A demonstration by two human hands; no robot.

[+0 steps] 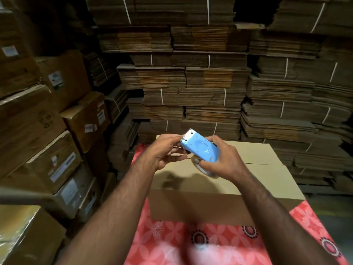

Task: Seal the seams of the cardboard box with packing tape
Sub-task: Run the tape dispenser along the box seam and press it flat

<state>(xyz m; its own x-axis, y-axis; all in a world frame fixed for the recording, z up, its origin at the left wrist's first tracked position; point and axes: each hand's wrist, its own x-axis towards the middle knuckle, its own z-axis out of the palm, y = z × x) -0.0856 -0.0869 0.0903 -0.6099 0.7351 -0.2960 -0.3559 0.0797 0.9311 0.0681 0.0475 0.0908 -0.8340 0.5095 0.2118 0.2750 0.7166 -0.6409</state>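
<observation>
A closed brown cardboard box (257, 169) stands on a table with a red flowered cloth (225, 243). Its top flaps meet in a bare seam running left to right. Above the box I hold a light blue tape dispenser (199, 147) with a toothed metal blade at its far end and a clear tape roll (202, 167) below it. My right hand (225, 159) grips the dispenser and roll from the right. My left hand (165, 153) pinches at the blade end, fingers at the tape's loose end.
Bundled stacks of flat cardboard (191, 83) fill the wall behind the table. Labelled sealed cartons (65, 79) are piled on the left, close to the table edge. Another carton with shiny film (23, 232) sits at lower left.
</observation>
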